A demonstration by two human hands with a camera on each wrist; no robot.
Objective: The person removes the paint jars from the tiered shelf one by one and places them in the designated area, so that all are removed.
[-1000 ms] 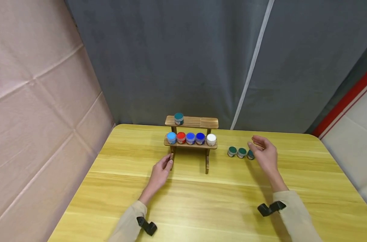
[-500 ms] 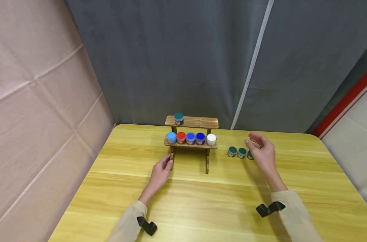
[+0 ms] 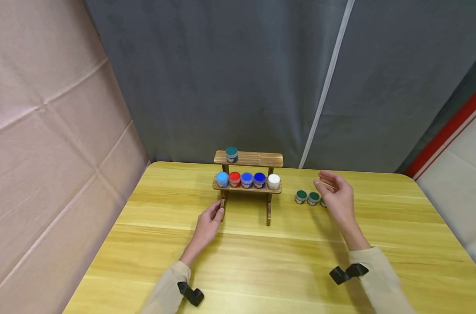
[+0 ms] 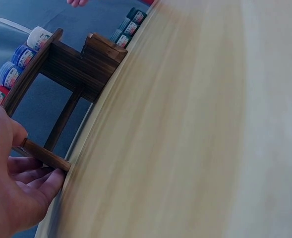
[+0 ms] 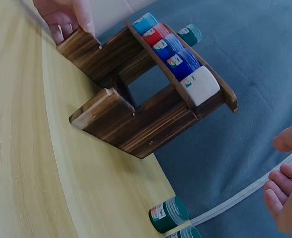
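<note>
1. Head view: the rack (image 3: 260,158) stands on the surface (image 3: 245,266) and carries six jars (image 3: 247,180). The left hand (image 3: 206,223) is at its foot. The right hand (image 3: 340,203) is near three green jars (image 3: 313,199).
2. Left wrist view: the left fingers pinch the foot (image 4: 47,154); the rack seems stiff and rather light.
3. Right wrist view: the right fingers are loosely bent, holding nothing. The green jars seem light, rigid, maybe slippery; their round sides should give the best hold.

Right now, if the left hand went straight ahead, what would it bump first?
The wooden rack: the left hand is pinching its left leg, so there seems to be no gap before it.
</note>
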